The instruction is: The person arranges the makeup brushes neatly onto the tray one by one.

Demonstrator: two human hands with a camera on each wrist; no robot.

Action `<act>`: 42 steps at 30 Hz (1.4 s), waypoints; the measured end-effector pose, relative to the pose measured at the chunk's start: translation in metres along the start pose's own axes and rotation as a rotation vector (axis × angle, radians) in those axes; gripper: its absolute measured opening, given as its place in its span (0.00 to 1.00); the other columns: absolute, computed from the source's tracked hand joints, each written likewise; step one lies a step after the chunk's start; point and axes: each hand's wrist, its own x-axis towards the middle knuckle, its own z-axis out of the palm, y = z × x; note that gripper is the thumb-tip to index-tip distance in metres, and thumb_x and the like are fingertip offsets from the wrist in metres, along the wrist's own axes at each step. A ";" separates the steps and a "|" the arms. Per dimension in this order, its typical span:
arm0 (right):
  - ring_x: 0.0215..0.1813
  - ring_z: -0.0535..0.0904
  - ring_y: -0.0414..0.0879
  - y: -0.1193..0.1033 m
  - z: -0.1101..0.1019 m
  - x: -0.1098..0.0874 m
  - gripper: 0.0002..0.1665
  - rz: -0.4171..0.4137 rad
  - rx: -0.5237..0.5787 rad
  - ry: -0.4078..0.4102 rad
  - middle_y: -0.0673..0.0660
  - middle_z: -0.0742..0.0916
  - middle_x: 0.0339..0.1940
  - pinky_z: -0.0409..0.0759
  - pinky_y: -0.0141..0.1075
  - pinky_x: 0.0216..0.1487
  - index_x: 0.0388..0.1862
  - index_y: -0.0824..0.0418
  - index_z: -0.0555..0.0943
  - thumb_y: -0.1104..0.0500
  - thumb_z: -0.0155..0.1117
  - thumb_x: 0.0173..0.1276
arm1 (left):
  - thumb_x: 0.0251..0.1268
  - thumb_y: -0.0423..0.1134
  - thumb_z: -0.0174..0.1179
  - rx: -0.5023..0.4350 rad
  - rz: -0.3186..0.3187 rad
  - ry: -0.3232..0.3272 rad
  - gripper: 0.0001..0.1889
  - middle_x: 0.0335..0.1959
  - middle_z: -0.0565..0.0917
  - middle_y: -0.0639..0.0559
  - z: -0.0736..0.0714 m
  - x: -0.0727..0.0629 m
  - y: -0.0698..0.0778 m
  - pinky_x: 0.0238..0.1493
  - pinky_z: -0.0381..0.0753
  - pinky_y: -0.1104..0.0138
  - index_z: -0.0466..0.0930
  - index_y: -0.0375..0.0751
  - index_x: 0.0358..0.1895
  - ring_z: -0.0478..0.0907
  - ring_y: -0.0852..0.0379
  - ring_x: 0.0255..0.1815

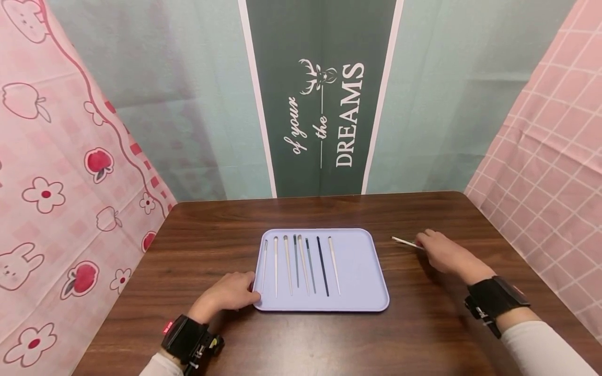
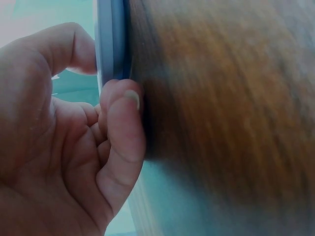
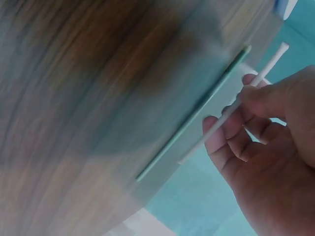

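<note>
My left hand [image 1: 233,290] grips the left rim of a pale lavender tray [image 1: 361,274], thumb on one side and curled fingers at the underside. A row of slim makeup brushes lies in the tray, among them a black brush [image 1: 323,267] and a white-handled brush [image 1: 334,265] at the row's right end. To the right of the tray, my right hand [image 1: 442,251] pinches a thin white makeup brush [image 3: 268,64] between thumb and fingers. Close by it in the right wrist view, a thin green brush [image 3: 197,110] lies on the table.
The dark wooden table [image 1: 320,344] carries the tray near its middle. A green curtain [image 1: 207,130] with printed lettering hangs behind the table. Pink patterned cloth [image 1: 47,156] hangs on the left and pink checked cloth [image 1: 541,136] on the right.
</note>
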 end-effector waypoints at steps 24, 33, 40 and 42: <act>0.28 0.76 0.46 -0.070 -0.014 0.021 0.06 0.268 0.221 -0.047 0.53 0.81 0.26 0.75 0.40 0.28 0.34 0.66 0.79 0.64 0.62 0.58 | 0.60 0.42 0.64 0.007 0.001 0.004 0.10 0.23 0.76 0.53 0.000 0.001 -0.002 0.21 0.73 0.64 0.76 0.43 0.38 0.75 0.57 0.19; 0.27 0.76 0.47 -0.104 -0.013 0.032 0.07 0.383 0.283 -0.100 0.56 0.81 0.27 0.73 0.37 0.26 0.35 0.67 0.79 0.62 0.62 0.62 | 0.60 0.42 0.65 0.004 0.003 0.004 0.10 0.23 0.76 0.53 0.000 0.000 -0.003 0.21 0.73 0.64 0.76 0.43 0.38 0.75 0.57 0.18; 0.28 0.78 0.48 -0.129 -0.004 0.045 0.11 0.416 0.289 -0.103 0.58 0.82 0.28 0.75 0.37 0.28 0.39 0.70 0.79 0.64 0.62 0.60 | 0.60 0.42 0.64 0.011 0.016 0.009 0.10 0.22 0.76 0.53 0.001 -0.001 -0.003 0.21 0.73 0.64 0.76 0.43 0.37 0.75 0.57 0.18; 0.27 0.78 0.47 -0.136 0.000 0.049 0.11 0.417 0.294 -0.107 0.57 0.82 0.27 0.75 0.36 0.27 0.40 0.71 0.80 0.65 0.62 0.60 | 0.60 0.43 0.64 0.007 0.018 0.007 0.09 0.22 0.76 0.53 0.001 -0.001 -0.003 0.20 0.73 0.64 0.76 0.43 0.37 0.75 0.57 0.18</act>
